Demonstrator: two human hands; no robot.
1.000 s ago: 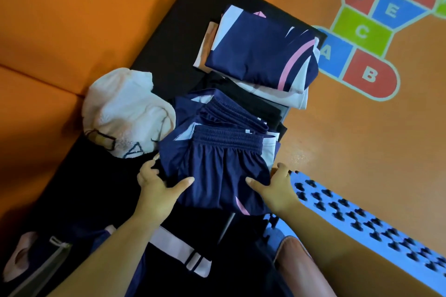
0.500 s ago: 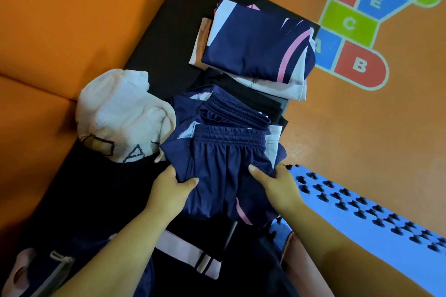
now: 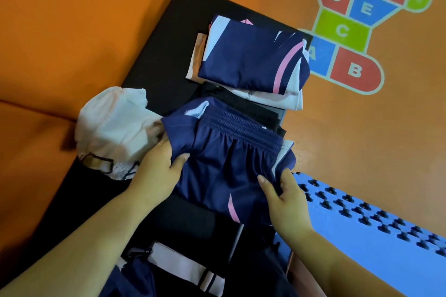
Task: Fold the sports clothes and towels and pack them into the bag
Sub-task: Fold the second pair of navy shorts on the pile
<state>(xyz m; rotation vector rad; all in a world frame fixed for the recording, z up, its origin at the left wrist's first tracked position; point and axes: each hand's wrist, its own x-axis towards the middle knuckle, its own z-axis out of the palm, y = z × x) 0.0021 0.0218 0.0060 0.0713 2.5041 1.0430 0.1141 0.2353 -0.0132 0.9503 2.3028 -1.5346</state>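
Nearest, the left hand (image 3: pixel 156 171) pinches one side edge of the navy shorts (image 3: pixel 224 166), thumb on top, fingers tucked under; the right hand (image 3: pixel 287 200) grips the opposite edge the same way. Just left of the grip lies a crumpled white towel (image 3: pixel 113 128). Beyond the shorts' waistband, a folded navy jersey (image 3: pixel 251 55) tops a stack on the black mat (image 3: pixel 164 60).

Bag (image 3: pixel 183 270) cut off by bottom edge; shorts (image 3: pixel 224 166) hide garments beneath

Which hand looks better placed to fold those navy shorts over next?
Probably the left hand: it has the navy shorts bunched by their side edge, while the right hand only pinches the opposite edge.
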